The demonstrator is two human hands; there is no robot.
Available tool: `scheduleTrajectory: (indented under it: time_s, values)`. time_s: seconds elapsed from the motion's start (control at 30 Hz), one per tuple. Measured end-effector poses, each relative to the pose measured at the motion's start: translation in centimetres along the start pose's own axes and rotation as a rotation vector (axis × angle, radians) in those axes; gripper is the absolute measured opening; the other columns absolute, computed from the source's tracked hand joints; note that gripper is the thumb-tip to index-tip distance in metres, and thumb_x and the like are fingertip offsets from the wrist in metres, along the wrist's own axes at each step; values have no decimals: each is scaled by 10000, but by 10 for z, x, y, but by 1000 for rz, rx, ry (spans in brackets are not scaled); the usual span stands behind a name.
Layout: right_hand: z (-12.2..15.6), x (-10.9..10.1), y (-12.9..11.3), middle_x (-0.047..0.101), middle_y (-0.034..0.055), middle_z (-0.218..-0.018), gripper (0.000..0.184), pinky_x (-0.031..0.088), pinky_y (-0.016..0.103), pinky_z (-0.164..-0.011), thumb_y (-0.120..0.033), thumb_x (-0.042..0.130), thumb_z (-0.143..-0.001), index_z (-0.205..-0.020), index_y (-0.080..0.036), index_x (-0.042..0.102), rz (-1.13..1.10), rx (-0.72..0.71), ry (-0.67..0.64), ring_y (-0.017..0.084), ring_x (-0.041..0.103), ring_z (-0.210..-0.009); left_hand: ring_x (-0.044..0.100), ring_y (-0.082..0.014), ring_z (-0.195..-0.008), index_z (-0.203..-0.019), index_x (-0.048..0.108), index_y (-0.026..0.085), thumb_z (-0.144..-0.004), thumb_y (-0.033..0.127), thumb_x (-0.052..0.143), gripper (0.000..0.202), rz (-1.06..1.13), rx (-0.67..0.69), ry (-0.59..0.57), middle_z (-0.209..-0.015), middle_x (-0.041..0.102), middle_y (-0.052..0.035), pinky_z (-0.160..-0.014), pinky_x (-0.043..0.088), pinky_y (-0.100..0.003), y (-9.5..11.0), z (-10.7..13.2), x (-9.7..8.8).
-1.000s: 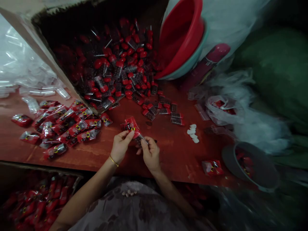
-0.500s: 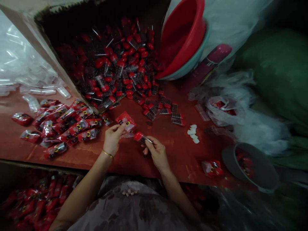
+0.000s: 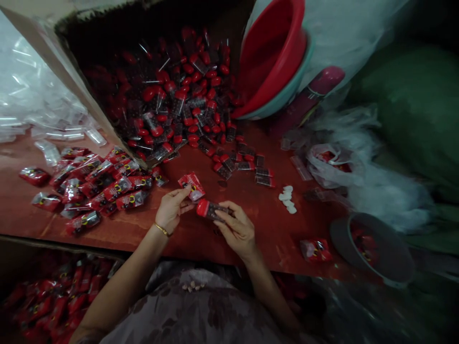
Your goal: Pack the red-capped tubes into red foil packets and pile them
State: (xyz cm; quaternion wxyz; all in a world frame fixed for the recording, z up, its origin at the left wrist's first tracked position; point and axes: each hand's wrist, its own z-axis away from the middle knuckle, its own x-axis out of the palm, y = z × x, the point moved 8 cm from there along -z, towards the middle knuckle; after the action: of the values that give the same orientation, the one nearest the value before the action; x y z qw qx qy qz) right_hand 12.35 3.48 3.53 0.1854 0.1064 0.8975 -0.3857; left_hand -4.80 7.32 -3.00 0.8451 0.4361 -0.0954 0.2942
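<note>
My left hand (image 3: 172, 206) pinches a small red printed wrapper (image 3: 192, 185) with a clear part, holding it above the red tabletop. In my right hand (image 3: 239, 229) is a small clear container with a red cap (image 3: 211, 210), dark inside, gripped between thumb and fingers. Its red end points left, close to the wrapper's lower edge but outside it. Beyond both hands, similar red-capped containers (image 3: 265, 177) lie loose on the table. Left of my left hand is a pile of filled red packets (image 3: 107, 186).
A cardboard box (image 3: 84, 91) on its side spills red-capped containers. Behind stand a red basin (image 3: 276, 52), a teal basin (image 3: 304, 62) and a purple bottle (image 3: 315, 91). White pieces (image 3: 287, 199), a packet (image 3: 316, 250) and a grey pan-like vessel (image 3: 390, 258) lie right.
The wrapper has shifted slightly right and down. My right hand has turned the container flatter, bringing its red end a little left, with the fingers now along its upper side.
</note>
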Motion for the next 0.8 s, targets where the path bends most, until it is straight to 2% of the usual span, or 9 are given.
scheduleTrajectory:
  time_s: [0.27,0.4,0.6,0.8]
  values:
    - [6,3,2,526,78,-1179,506,534,309,-806,-33,565,-809,-1233,-307,545,95,-79,-80,174,564,-1053,616,-122,-537,-639,613,126,-390,405,853,445,-53,-25,-50,-616,666,-22,-534,505,-229,-3,4,4]
    - [7,0,6,533,73,-1178,491,540,319,-804,-52,560,-816,-1226,-322,545,118,-63,-68,179,569,-1054,605,-115,-513,-645,623,121,-419,428,841,439,-87,-1,-49,-600,649,-15,-520,503,-232,-3,2,0]
    - [7,-2,3,575,75,-1139,366,548,309,-758,-103,567,-819,-1128,-293,616,113,-32,-28,174,608,-978,627,-132,-587,-672,644,117,-459,438,827,426,-95,63,-22,-654,671,-44,-558,510,-239,3,0,-3]
    - [6,0,3,554,76,-1160,446,540,316,-772,-72,572,-811,-1190,-308,571,83,-42,-41,176,594,-1000,604,-123,-558,-659,667,110,-425,482,820,465,-145,55,-47,-640,664,-37,-560,518,-254,5,5,2]
